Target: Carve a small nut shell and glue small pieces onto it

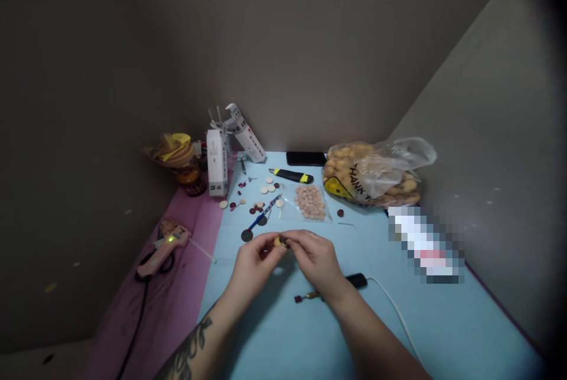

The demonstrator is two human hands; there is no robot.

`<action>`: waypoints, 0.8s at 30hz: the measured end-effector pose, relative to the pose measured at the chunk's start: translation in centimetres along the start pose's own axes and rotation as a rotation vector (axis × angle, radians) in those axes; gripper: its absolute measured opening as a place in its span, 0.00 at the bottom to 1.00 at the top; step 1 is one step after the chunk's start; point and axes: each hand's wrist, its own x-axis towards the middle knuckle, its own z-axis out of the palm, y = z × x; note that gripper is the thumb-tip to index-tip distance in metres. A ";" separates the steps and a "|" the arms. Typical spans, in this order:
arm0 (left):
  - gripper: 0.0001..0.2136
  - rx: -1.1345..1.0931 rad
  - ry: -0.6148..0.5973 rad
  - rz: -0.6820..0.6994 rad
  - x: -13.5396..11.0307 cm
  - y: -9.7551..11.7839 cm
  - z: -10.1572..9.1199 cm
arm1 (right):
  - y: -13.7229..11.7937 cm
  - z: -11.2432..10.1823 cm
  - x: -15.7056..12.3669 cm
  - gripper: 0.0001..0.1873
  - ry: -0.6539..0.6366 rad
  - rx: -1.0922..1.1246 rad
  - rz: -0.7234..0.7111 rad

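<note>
My left hand (256,262) and my right hand (316,259) meet over the light blue table top (283,333). Both pinch one small yellowish round piece (280,242) between their fingertips. Just beyond the hands lie a blue stick (264,214) with dark discs, several loose cream and dark red discs (266,191), and a clear bag of pinkish discs (310,202). Under my right wrist lies a small brown string of beads (307,296).
A pink glue gun (163,248) with a lit lamp lies on the pink cloth at left. At the back stand white cartons (217,161), a jar (186,173), a black and yellow knife (291,176), a phone (305,158) and a plastic bag of yellow pieces (372,176). A white cable (394,309) runs right.
</note>
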 end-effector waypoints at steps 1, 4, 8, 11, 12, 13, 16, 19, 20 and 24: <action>0.14 -0.001 -0.010 0.000 -0.1 0.1 0.0 | 0.0 0.1 0.0 0.07 0.032 0.041 0.055; 0.14 -0.054 -0.052 -0.018 -0.3 0.3 0.2 | 0.1 0.5 0.3 0.09 0.107 0.213 0.242; 0.11 -0.055 0.034 0.011 0.1 0.2 -0.2 | 0.1 0.7 0.9 0.15 0.119 0.476 0.452; 0.14 -0.009 0.142 0.068 0.8 -0.1 -1.0 | 0.0 0.5 1.0 0.17 0.120 0.617 0.550; 0.15 0.026 0.162 0.081 1.0 -0.2 -1.3 | 0.0 0.5 1.0 0.17 0.122 0.654 0.573; 0.16 0.074 0.180 0.088 1.3 -0.2 -1.7 | 0.0 0.4 1.0 0.17 0.124 0.685 0.592; 0.17 0.230 0.244 0.071 1.8 -0.3 -2.9 | -0.1 0.5 1.0 0.18 0.126 0.762 0.625; 0.18 0.326 0.285 0.050 1.7 -0.1 -4.1 | -0.1 0.5 1.0 0.19 0.126 0.824 0.618; 0.18 0.365 0.290 0.047 1.6 0.0 -4.5 | -0.1 0.5 1.0 0.19 0.129 0.842 0.611; 0.13 0.582 0.290 0.023 0.8 -0.1 -6.4 | 0.0 0.3 1.0 0.18 0.150 0.891 0.598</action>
